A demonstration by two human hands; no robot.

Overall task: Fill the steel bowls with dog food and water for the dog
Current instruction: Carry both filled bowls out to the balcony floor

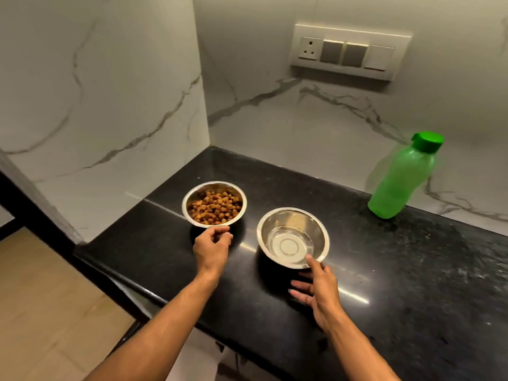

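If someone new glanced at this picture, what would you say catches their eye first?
Probably the bright green bottle, capped and standing on the black counter at the far right by the marble wall. Next come two steel bowls mid-counter: the left bowl heaped with brown kibble, the right bowl holding clear water. The left hand curls at the kibble bowl's near side, while the right hand touches the water bowl's near rim.

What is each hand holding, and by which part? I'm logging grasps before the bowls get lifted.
The left hand curls at the near rim of the kibble bowl; a firm grip cannot be told. The right hand holds nothing: its thumb touches the water bowl near rim.
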